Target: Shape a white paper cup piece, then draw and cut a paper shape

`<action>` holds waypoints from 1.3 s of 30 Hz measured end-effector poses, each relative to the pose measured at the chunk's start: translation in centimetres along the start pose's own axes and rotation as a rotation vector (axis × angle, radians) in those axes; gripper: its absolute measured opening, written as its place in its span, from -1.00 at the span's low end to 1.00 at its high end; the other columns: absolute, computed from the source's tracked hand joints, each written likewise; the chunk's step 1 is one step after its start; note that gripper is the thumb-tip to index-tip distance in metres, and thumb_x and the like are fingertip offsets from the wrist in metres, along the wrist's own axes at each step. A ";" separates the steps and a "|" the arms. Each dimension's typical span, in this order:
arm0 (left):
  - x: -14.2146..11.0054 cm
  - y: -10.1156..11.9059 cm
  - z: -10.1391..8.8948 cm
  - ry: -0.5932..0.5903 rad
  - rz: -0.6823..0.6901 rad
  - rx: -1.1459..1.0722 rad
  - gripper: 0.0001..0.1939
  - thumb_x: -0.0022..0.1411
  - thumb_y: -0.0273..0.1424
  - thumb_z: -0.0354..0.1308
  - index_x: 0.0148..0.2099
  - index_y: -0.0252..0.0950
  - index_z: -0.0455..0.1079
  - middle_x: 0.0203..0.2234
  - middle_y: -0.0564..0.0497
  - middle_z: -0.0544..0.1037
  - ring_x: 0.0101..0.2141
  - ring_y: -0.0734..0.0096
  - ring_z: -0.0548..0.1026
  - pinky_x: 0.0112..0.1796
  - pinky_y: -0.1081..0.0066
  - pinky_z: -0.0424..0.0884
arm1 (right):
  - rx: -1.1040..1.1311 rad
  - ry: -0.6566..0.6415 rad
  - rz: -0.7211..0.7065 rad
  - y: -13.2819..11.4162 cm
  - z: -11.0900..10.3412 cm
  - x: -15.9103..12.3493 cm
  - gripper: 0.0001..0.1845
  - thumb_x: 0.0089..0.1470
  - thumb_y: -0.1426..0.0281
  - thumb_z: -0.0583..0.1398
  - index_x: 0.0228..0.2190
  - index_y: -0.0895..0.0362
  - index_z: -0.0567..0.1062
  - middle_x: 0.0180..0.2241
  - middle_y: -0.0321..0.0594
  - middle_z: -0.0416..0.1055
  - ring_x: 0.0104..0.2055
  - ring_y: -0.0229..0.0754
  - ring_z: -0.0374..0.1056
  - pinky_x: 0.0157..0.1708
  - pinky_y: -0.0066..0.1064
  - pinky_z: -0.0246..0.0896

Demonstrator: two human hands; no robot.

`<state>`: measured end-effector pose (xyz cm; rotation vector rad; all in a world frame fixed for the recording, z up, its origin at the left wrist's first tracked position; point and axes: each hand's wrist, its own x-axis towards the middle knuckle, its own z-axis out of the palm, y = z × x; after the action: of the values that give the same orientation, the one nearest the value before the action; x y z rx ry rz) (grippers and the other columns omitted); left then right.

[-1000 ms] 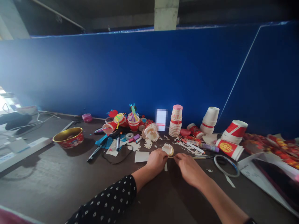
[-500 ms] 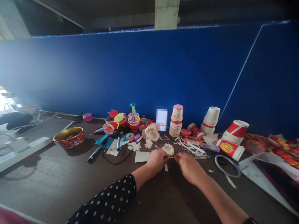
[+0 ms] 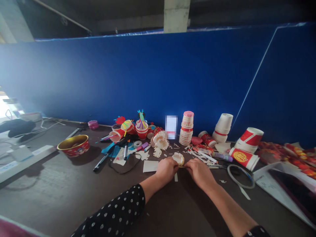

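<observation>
The left hand (image 3: 168,169) and right hand (image 3: 199,171) apparently had a closed grip on a thin strip (image 3: 181,167) beside the ragged cup piece (image 3: 178,159) at twelve o'clock, seemingly unfinished, while decorated paper cups (image 3: 142,130) at eleven looked complete.

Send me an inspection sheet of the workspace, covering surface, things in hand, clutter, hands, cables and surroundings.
Surface: dark table, bare nearest the person.
Things in hand: pale shallow piece at the fingertips.
Clutter: paper scraps, markers, stacked cups and a gold-lined bowl.
Hands: left hand at the piece, right hand beside it; grip unclear.
Cables: black cord; power strip at left.
Surroundings: blue partition behind.
</observation>
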<state>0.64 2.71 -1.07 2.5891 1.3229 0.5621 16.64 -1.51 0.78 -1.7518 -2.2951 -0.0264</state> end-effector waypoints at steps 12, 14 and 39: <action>-0.1 0.2 -0.3 -0.022 -0.035 0.024 -0.79 0.13 -0.38 0.00 -0.40 -0.27 0.46 -0.43 -0.02 0.48 -0.37 0.37 0.41 -0.31 0.48 0.26 | -0.047 0.046 -0.033 0.6 0.4 0.4 -0.72 0.08 0.49 -0.01 -0.45 0.11 0.47 -0.43 -0.22 0.42 -0.29 -0.19 0.24 -0.30 -0.46 0.02; -0.1 0.1 -0.3 -0.026 -0.035 0.025 -0.78 0.13 -0.38 0.00 -0.40 -0.27 0.46 -0.43 -0.02 0.48 -0.36 0.37 0.40 -0.31 0.48 0.26 | -0.052 0.043 -0.021 1.0 0.3 0.3 -0.73 0.07 0.49 0.00 -0.47 0.10 0.47 -0.44 -0.23 0.41 -0.29 -0.19 0.24 -0.32 -0.45 0.02; -0.1 0.4 -0.5 -0.028 -0.077 0.021 -0.78 0.11 -0.40 -0.01 -0.39 -0.26 0.48 -0.43 -0.01 0.49 -0.38 0.38 0.41 -0.33 0.47 0.28 | 0.236 0.139 -0.086 -0.1 1.0 0.5 -0.66 0.11 0.42 -0.02 -0.13 0.04 0.43 -0.33 -0.21 0.37 -0.30 -0.22 0.32 -0.33 -0.48 0.11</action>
<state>0.67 2.35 -0.50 2.5407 1.4197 0.5001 16.18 -0.86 -0.04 -1.4880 -2.1734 0.0998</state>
